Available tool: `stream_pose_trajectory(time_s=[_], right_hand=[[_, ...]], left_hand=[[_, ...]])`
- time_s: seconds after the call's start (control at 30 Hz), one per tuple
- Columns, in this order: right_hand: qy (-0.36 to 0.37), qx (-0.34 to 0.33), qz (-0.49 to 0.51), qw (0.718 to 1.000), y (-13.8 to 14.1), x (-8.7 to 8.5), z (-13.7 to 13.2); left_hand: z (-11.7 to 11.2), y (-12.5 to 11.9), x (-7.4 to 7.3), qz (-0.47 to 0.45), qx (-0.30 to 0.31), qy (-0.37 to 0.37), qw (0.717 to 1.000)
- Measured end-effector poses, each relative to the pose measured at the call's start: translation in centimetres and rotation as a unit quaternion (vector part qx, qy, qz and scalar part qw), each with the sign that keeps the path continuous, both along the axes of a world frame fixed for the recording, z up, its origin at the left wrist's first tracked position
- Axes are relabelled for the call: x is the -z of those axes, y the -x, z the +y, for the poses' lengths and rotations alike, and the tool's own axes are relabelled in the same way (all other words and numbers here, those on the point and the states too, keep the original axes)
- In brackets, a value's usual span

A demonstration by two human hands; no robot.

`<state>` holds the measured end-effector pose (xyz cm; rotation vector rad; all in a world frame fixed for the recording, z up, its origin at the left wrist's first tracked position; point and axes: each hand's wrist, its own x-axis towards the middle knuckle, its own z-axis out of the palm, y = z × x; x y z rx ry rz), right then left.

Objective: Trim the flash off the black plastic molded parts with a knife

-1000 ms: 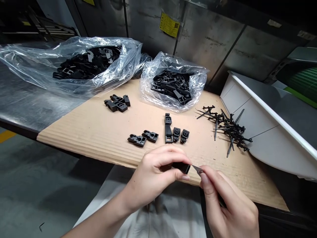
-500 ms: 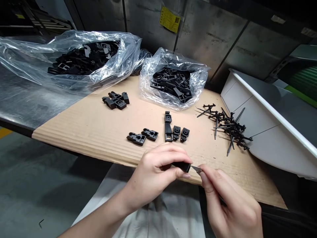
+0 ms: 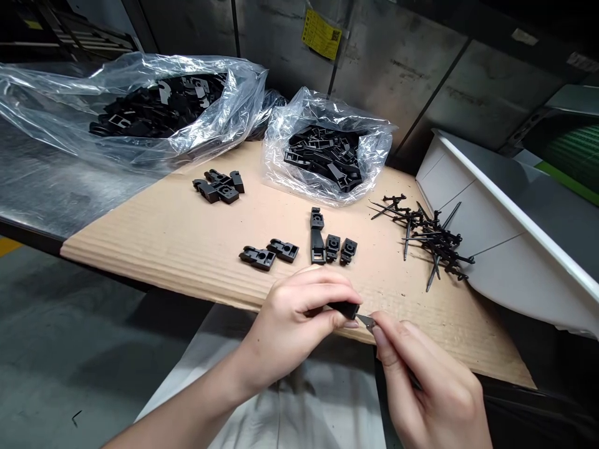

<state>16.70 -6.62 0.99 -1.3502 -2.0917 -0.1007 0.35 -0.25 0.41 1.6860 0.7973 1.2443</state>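
Note:
My left hand [image 3: 299,318] pinches a small black plastic part [image 3: 345,309] between thumb and fingers. My right hand [image 3: 428,386] grips a slim craft knife, whose metal blade [image 3: 365,320] touches the end of that part. The knife's dark handle is mostly hidden by my fingers. On the corrugated cardboard sheet [image 3: 163,240] in front of me lie several black plastic parts [image 3: 281,251] in small groups, beyond my hands. A tangle of black pin-like pieces [image 3: 433,240] lies at the sheet's right side.
Two clear plastic bags [image 3: 327,159] full of black parts stand at the back of the sheet. A white angled bin [image 3: 505,237] rises at the right. A steel table surface [image 3: 47,187] extends left, with metal wall panels behind and a pale cloth [image 3: 290,405] below.
The whole view has shifted slightly upward. My hands stay in nearly the same grip, with the blade still against the black part and slightly further left.

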Motion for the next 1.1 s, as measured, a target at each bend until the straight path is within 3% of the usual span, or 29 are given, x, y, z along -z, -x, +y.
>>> stream_pose_trajectory(time_s=[0.53, 0.6, 0.63, 0.67, 0.7, 0.77, 0.8, 0.83, 0.87, 0.9, 1.03, 1.1], right_hand=[[0.046, -0.004, 0.018, 0.999, -0.1, -0.1, -0.2], [0.094, -0.006, 0.068, 0.993, 0.0, -0.1, -0.2], [0.158, -0.005, 0.119, 0.98, 0.0, -0.2, -0.2], [0.246, -0.006, 0.191, 0.95, 0.1, -0.3, -0.2], [0.345, -0.009, 0.278, 0.896, 0.2, -0.3, -0.1], [0.506, -0.025, 0.457, 0.731, 0.4, -0.4, 0.1], [0.542, -0.033, 0.529, 0.653, 0.6, -0.4, 0.1], [0.546, -0.036, 0.585, 0.599, 0.8, -0.4, 0.2], [0.525, -0.03, 0.625, 0.576, 0.9, -0.4, 0.2], [0.488, -0.016, 0.65, 0.583, 1.0, -0.3, 0.3], [0.344, 0.044, 0.628, 0.697, 0.3, 0.1, 0.7], [0.313, 0.066, 0.624, 0.713, -0.7, 0.4, 1.3]], left_hand=[[-0.1, -0.2, 0.4, 0.003, -0.004, -0.064, 0.998], [-0.1, -0.2, 0.5, 0.008, -0.007, -0.078, 0.997], [-0.1, -0.2, 0.6, 0.012, -0.01, -0.089, 0.996], [-0.1, -0.2, 0.6, 0.017, -0.014, -0.098, 0.995], [0.0, -0.2, 0.7, 0.021, -0.017, -0.106, 0.994], [0.1, -0.2, 0.7, 0.027, -0.022, -0.114, 0.993], [0.2, -0.2, 0.8, 0.029, -0.023, -0.113, 0.993], [0.2, -0.3, 0.8, 0.032, -0.025, -0.111, 0.993], [0.1, -0.3, 0.8, 0.035, -0.027, -0.107, 0.993], [0.0, -0.3, 0.8, 0.04, -0.027, -0.103, 0.993], [-0.6, 0.1, 0.6, 0.051, -0.011, -0.088, 0.995], [0.1, 0.6, -0.3, 0.06, 0.026, -0.118, 0.991]])
